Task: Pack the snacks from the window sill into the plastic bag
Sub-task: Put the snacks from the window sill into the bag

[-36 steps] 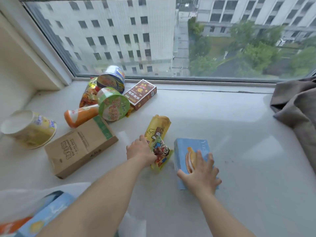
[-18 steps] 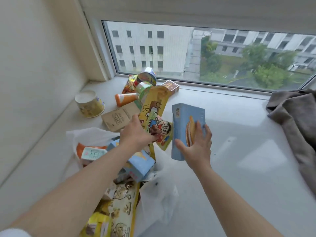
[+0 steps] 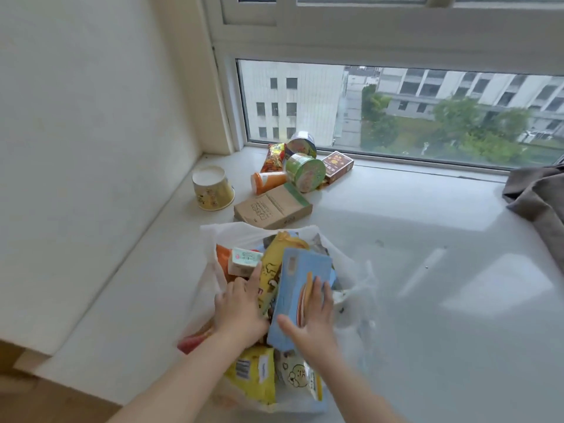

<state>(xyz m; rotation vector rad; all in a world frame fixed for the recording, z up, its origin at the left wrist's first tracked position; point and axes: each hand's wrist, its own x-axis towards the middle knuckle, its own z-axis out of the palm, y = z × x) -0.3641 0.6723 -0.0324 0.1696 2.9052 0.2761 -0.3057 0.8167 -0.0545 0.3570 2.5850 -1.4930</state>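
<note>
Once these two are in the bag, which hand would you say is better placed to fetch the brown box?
Probably the left hand: the brown box lies beyond the plastic bag, toward the left wall, on its side.

Light-blue box [image 3: 300, 288], yellow cartoon-printed packet [image 3: 271, 270], translucent white plastic bag [image 3: 357, 303].

head | looks forward-down | near window sill [image 3: 396, 270] | single view

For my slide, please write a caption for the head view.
Both hands lower a blue box and yellow packet into the plastic bag.
</note>
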